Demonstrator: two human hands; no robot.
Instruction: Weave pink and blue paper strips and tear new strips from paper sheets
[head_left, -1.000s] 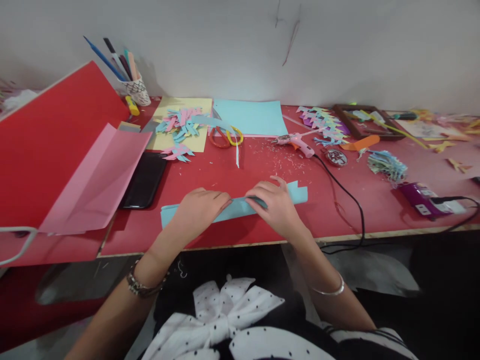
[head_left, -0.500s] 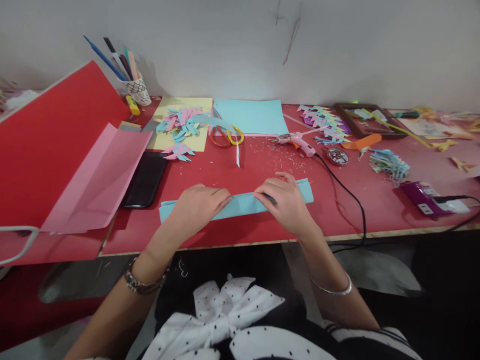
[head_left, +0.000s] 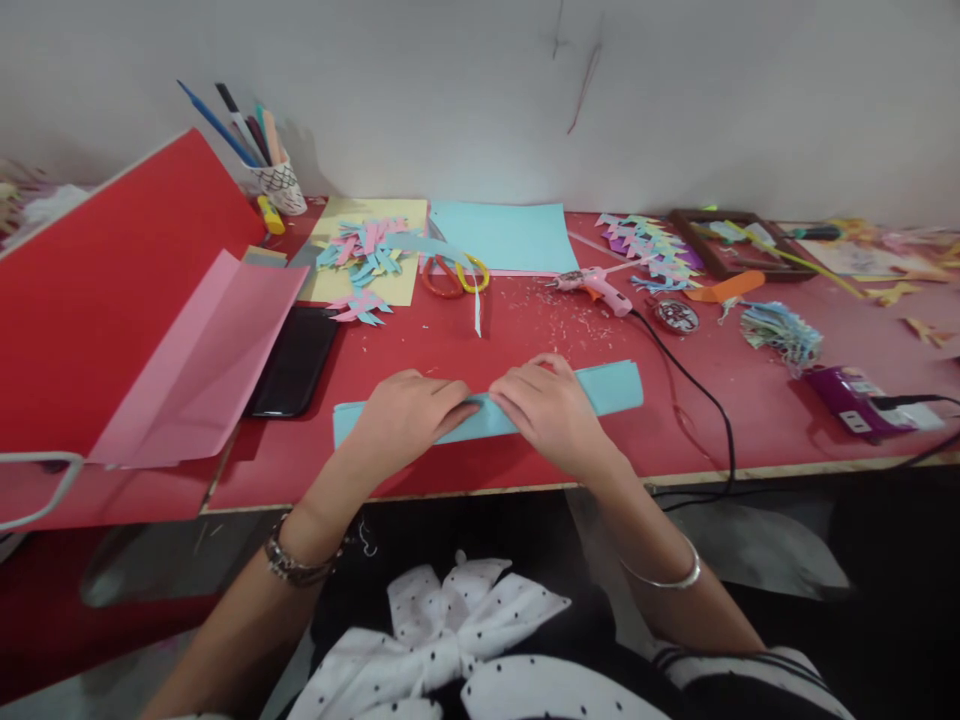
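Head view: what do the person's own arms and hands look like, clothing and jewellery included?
The left hand and right hand are ungloved. A chunky, dark, mixed-tone bracelet circles the left wrist; a thin silver-coloured bangle circles the right forearm. A white sleeve with dark stripes shows on the right.

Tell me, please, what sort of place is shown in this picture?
Probably a paper-craft work table, at home or in a small workshop; I cannot tell which. The folded blue paper, the pile of cut paper strips and the pink glue gun suggest it.
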